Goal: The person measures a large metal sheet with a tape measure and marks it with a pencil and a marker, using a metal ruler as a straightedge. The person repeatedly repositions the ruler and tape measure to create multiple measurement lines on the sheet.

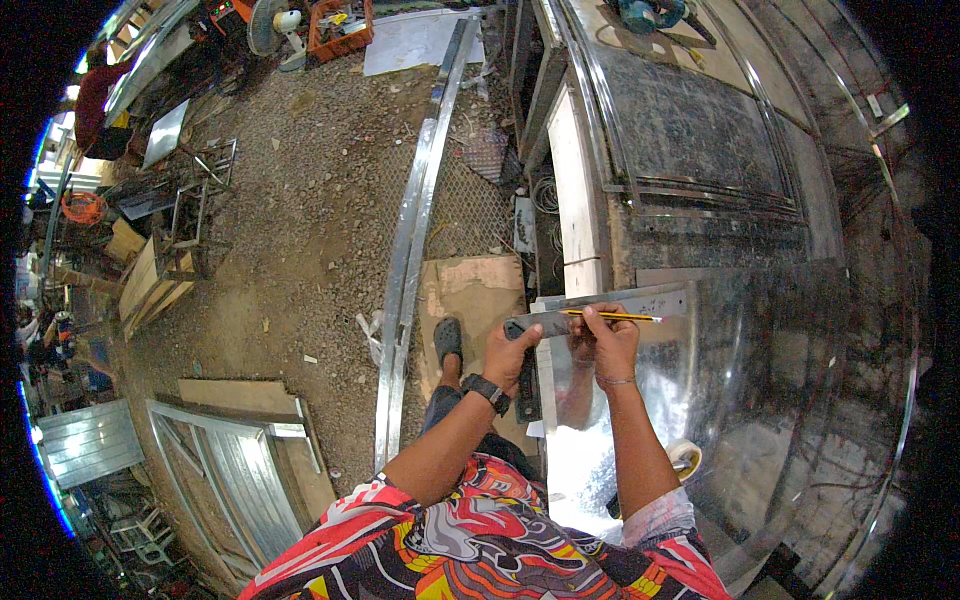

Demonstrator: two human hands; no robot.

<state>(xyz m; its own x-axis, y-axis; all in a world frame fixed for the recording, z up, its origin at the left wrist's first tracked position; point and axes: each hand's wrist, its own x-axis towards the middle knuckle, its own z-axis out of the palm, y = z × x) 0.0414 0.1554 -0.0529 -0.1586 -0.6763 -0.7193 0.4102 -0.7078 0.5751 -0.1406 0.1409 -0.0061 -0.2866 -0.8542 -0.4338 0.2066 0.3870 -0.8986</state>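
Note:
My left hand [510, 358], with a dark watch at its wrist, is closed on a flat grey metal strip [552, 322] with a dark end, at the left edge of the worktable. My right hand [614, 350] pinches a yellow-and-black pencil [642, 318] that lies nearly level, its point toward the left. The right fingers are close to the strip's right end; whether they touch it is hidden. Just beyond both hands, a narrow metal piece [662, 301] with small dark marks rests on a shiny metal sheet [740, 370], which mirrors my right hand.
A tape roll [685, 458] sits on the sheet by my right forearm. Long metal channels [418, 200] stretch over the gravel floor at left. A ribbed metal panel [235, 470] lies at lower left. Farther off are an orange crate [340, 28], a fan [272, 28] and a person [98, 100].

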